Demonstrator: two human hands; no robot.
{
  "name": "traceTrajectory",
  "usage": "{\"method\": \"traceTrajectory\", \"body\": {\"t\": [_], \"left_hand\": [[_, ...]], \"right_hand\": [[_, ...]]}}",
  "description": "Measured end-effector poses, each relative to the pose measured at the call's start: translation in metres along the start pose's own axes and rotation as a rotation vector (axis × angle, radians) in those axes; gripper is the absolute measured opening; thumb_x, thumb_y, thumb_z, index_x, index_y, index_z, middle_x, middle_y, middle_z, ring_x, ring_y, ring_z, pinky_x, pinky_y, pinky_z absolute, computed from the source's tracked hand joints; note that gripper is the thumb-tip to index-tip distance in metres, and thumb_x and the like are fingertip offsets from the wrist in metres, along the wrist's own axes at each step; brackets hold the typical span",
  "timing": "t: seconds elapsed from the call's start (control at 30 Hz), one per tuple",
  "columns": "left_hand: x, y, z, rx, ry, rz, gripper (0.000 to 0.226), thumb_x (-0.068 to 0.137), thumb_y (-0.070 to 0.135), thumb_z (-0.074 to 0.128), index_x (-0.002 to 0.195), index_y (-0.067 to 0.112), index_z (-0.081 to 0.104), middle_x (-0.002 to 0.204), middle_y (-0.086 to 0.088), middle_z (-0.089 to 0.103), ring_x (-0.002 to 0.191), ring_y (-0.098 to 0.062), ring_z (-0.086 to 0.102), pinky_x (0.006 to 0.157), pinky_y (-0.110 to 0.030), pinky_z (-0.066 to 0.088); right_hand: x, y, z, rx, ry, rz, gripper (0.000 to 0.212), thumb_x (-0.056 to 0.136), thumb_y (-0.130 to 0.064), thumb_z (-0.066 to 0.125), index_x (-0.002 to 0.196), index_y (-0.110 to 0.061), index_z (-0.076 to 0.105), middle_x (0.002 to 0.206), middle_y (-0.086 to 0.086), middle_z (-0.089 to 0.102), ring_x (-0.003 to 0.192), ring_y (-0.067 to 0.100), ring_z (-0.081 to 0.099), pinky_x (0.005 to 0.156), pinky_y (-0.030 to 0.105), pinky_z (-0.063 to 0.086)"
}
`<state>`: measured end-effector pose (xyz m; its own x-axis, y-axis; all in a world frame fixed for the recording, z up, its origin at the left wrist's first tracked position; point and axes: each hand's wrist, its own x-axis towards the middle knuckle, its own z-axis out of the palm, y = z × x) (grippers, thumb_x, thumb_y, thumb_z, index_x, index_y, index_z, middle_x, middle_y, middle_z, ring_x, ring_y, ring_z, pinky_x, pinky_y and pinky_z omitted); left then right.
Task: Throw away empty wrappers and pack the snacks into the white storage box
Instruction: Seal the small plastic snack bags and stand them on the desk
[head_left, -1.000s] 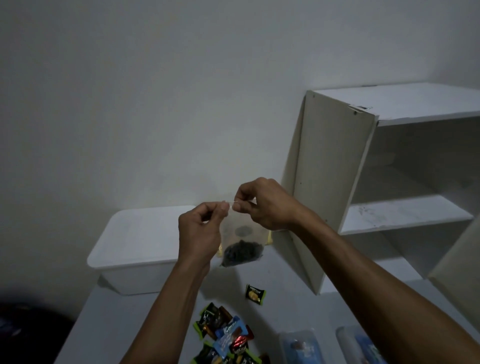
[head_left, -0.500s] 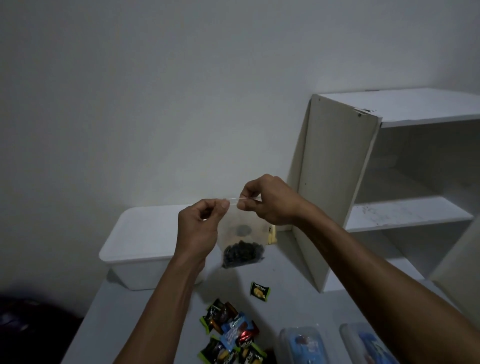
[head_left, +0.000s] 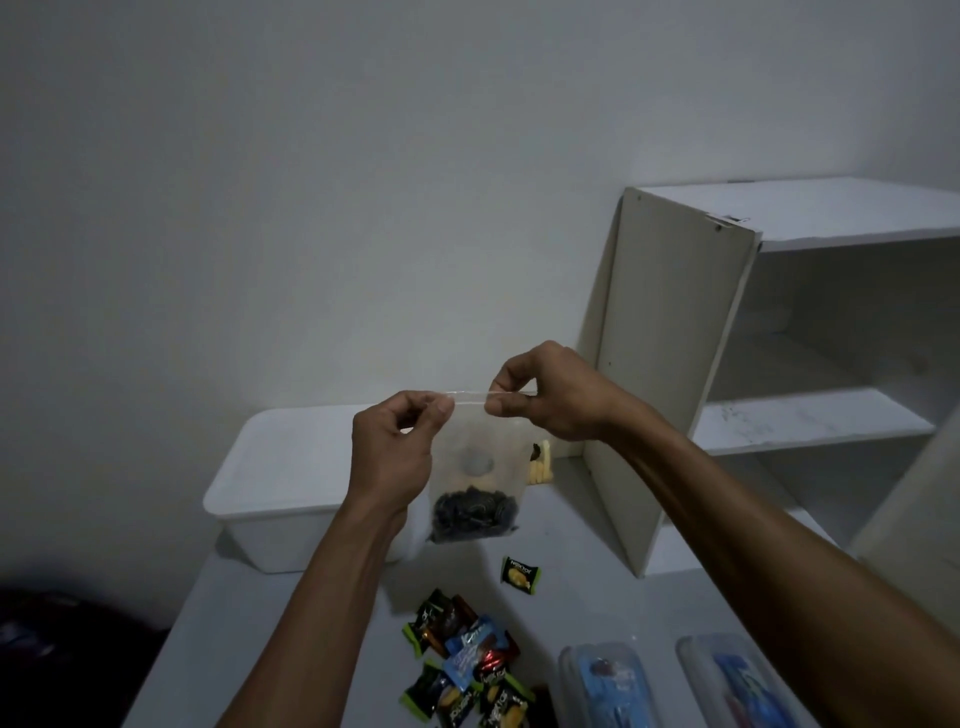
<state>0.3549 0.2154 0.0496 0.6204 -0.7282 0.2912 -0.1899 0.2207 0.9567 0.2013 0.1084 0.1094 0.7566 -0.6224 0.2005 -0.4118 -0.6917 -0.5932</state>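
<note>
Bag: clear zip bag (head_left: 475, 467) of dark snacks, held up over the tabletop (head_left: 587, 587), in front of the white storage box (head_left: 291, 483).
Grip: left hand (head_left: 389, 457) and right hand (head_left: 550, 395) each pinch its top strip.
Done: no snack visibly packed; box lid on.
Left: candies (head_left: 467, 660) near, unpacked.
Change: hands further apart than before.

Head view: worn on your head, facing forward and down.
Nearness: your hands (head_left: 467, 426) mid-frame, at arm's length.
Reach: table (head_left: 597, 587) at lower frame; wall (head_left: 311, 182) above.
</note>
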Motion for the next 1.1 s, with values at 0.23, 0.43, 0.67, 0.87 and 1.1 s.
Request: {"method": "traceTrajectory", "body": {"t": [0.23, 0.43, 0.67, 0.87, 1.1], "left_hand": [[0.000, -0.001, -0.003, 0.001, 0.016, -0.023, 0.009, 0.085, 0.015, 0.072, 0.078, 0.020, 0.072, 0.080, -0.003, 0.072, 0.077, -0.011, 0.063, 0.070, -0.014, 0.051], [0.002, 0.000, -0.003, -0.010, 0.016, -0.041, 0.009, 0.086, 0.014, 0.071, 0.079, 0.019, 0.072, 0.080, -0.003, 0.071, 0.078, -0.012, 0.063, 0.070, -0.013, 0.052], [0.002, 0.002, -0.002, -0.046, 0.023, -0.058, 0.005, 0.086, 0.012, 0.071, 0.081, 0.013, 0.071, 0.078, -0.003, 0.069, 0.070, -0.004, 0.062, 0.065, -0.008, 0.048], [0.005, 0.003, -0.002, -0.047, 0.030, -0.062, 0.004, 0.087, 0.010, 0.069, 0.083, 0.010, 0.070, 0.075, 0.000, 0.067, 0.059, 0.008, 0.058, 0.057, -0.005, 0.045], [0.008, 0.002, -0.004, -0.067, 0.032, -0.100, 0.006, 0.087, 0.014, 0.070, 0.081, 0.013, 0.070, 0.074, 0.001, 0.067, 0.062, 0.005, 0.059, 0.061, -0.009, 0.047]], "right_hand": [[-0.001, 0.004, -0.001, 0.029, -0.016, 0.019, 0.005, 0.088, -0.029, 0.072, 0.085, -0.025, 0.070, 0.087, -0.009, 0.072, 0.089, 0.008, 0.064, 0.077, 0.026, 0.050], [-0.003, 0.009, -0.002, 0.037, 0.010, 0.019, 0.012, 0.089, -0.028, 0.070, 0.092, -0.017, 0.073, 0.094, -0.006, 0.073, 0.093, 0.007, 0.065, 0.083, 0.025, 0.050], [-0.004, 0.017, -0.006, 0.063, 0.049, 0.036, 0.015, 0.088, -0.030, 0.071, 0.091, -0.015, 0.073, 0.091, -0.007, 0.072, 0.091, 0.007, 0.065, 0.077, 0.024, 0.049], [-0.006, 0.024, -0.007, 0.113, 0.092, 0.059, 0.018, 0.086, -0.032, 0.074, 0.088, -0.014, 0.075, 0.092, -0.006, 0.074, 0.091, 0.008, 0.067, 0.077, 0.022, 0.050], [-0.008, 0.031, -0.002, 0.397, 0.109, 0.116, 0.022, 0.085, -0.022, 0.075, 0.086, 0.000, 0.072, 0.088, 0.002, 0.074, 0.066, -0.010, 0.062, 0.058, 0.006, 0.044]]}}
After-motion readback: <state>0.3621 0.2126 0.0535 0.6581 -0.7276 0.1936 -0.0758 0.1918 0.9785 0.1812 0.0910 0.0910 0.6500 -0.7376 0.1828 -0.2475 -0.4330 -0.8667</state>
